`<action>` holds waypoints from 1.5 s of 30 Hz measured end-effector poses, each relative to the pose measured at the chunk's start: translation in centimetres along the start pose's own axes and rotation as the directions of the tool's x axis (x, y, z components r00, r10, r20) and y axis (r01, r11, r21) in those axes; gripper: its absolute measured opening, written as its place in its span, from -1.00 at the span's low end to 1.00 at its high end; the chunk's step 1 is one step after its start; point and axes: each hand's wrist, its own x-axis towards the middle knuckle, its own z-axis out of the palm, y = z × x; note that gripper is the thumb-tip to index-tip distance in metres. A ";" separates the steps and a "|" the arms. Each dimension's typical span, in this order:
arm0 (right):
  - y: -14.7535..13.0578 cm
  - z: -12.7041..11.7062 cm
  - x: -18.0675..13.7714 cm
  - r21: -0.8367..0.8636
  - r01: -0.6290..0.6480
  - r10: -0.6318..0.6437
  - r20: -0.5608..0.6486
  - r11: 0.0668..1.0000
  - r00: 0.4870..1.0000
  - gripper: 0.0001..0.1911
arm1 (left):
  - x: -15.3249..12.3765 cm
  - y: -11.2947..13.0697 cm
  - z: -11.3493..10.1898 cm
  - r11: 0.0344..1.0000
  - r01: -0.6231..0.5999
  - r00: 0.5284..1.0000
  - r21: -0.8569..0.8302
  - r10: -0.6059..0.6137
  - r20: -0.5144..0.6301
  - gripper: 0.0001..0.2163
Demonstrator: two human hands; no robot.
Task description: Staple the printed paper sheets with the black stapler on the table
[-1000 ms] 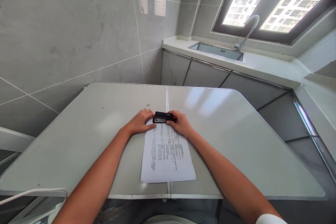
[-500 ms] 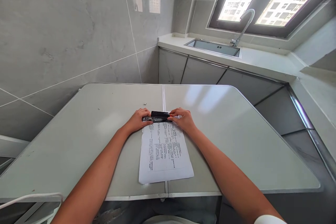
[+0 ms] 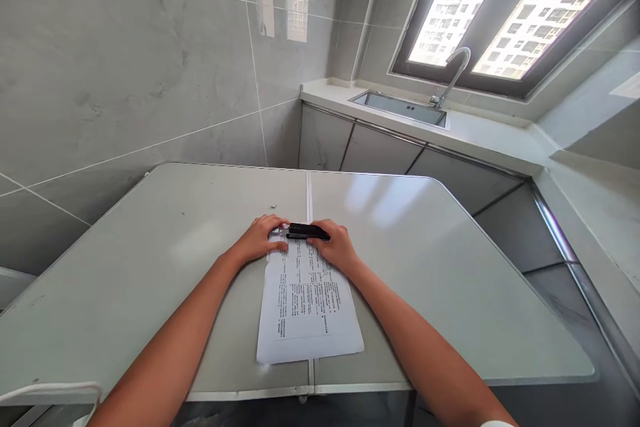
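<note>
A printed sheet of paper (image 3: 307, 307) lies on the grey folding table (image 3: 150, 260), its far edge under a black stapler (image 3: 306, 231). My right hand (image 3: 337, 247) is closed over the stapler's right end, pressing it onto the paper's top edge. My left hand (image 3: 260, 239) rests on the paper's top left corner with its fingers bent, its fingertips at the stapler's left end. Both forearms reach in from the bottom of the view.
A small loose staple (image 3: 273, 206) lies on the table beyond my left hand. A counter with a steel sink (image 3: 400, 107) and tap (image 3: 453, 73) runs under the window at the right. Tiled wall stands behind the table. A white cable (image 3: 45, 390) curves at the bottom left.
The stapler has shifted slightly along the paper's top edge and my right hand has come down over it. My left hand stays on the corner. The camera has tilted a little.
</note>
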 end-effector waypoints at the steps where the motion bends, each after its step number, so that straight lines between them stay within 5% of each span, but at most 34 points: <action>1: -0.1 -0.3 -0.2 -0.042 0.074 -0.077 -0.066 0.996 0.995 -0.78 | 0.0 0.4 0.1 0.998 0.013 0.998 -0.063 -0.016 -0.053 -0.46; 3: -0.4 -0.9 -0.6 -0.152 0.231 -0.256 -0.173 0.961 0.951 -0.70 | 0.1 1.3 0.6 0.959 0.053 0.971 -0.277 -0.114 -0.211 -0.50; 5: -1.0 -1.4 -0.8 -0.277 0.371 -0.429 -0.192 0.886 0.883 -0.61 | 0.3 2.3 1.0 0.796 0.090 0.892 -0.599 -0.332 -0.307 -0.53; 7: -1.8 -1.7 -0.8 -0.384 0.496 -0.573 -0.111 0.779 0.812 -0.57 | 0.5 2.9 1.3 0.471 0.098 0.844 -0.877 -0.506 -0.178 -0.56; 9: -2.5 -1.7 -0.8 -0.451 0.581 -0.658 -0.018 0.677 0.753 -0.57 | 0.6 3.2 1.4 0.157 0.125 0.848 -0.980 -0.530 0.023 -0.62; 11: -3.1 -1.6 -0.8 -0.484 0.622 -0.698 0.033 0.615 0.715 -0.59 | 0.6 3.1 1.3 -0.018 0.170 0.854 -0.985 -0.497 0.156 -0.67; 18: -3.8 -0.7 -0.9 -0.548 0.674 -0.751 0.119 0.496 0.649 -0.66 | 0.5 2.6 1.3 -0.096 0.172 0.856 -0.980 -0.478 0.197 -0.75; 20: -3.7 -0.6 -0.9 -0.537 0.652 -0.731 0.094 0.535 0.676 -0.65 | 0.6 2.4 1.3 -0.117 0.155 0.844 -0.981 -0.501 0.194 -0.78; 23: -3.6 -0.6 -0.8 -0.472 0.447 -0.560 -0.127 0.760 0.818 -0.63 | 0.8 1.9 1.1 -0.093 0.055 0.774 -0.994 -0.625 0.101 -0.81; 26: -3.3 -0.5 -0.6 -0.265 0.102 -0.191 -0.335 0.959 0.923 -0.78 | 0.7 1.3 0.7 0.032 -0.033 0.702 -0.999 -0.711 -0.046 -0.79; 29: -2.9 -0.2 -0.6 -0.083 -0.145 0.121 -0.237 0.986 0.964 -0.87 | 0.6 1.3 0.4 0.230 -0.025 0.767 -0.973 -0.619 -0.166 -0.85; 33: -2.0 0.1 -0.5 0.019 -0.299 0.300 -0.041 0.954 0.953 -0.78 | 0.3 2.3 0.3 0.550 -0.036 0.897 -0.835 -0.350 -0.269 -0.75; 36: -1.6 0.1 -0.4 0.014 -0.249 0.249 -0.025 0.968 0.968 -0.69 | -0.1 3.1 0.2 0.771 -0.019 0.936 -0.637 -0.211 -0.283 -0.72; 39: -1.7 -0.2 -0.5 -0.171 -0.010 -0.015 -0.145 0.985 0.989 -0.59 | -0.8 3.9 0.1 0.915 0.031 0.969 -0.403 -0.127 -0.213 -0.73; 45: -2.6 0.0 -1.4 -0.387 0.435 -0.476 -0.012 0.813 0.879 -0.57 | -1.5 5.8 0.4 0.881 0.062 0.972 -0.469 -0.160 -0.172 -0.70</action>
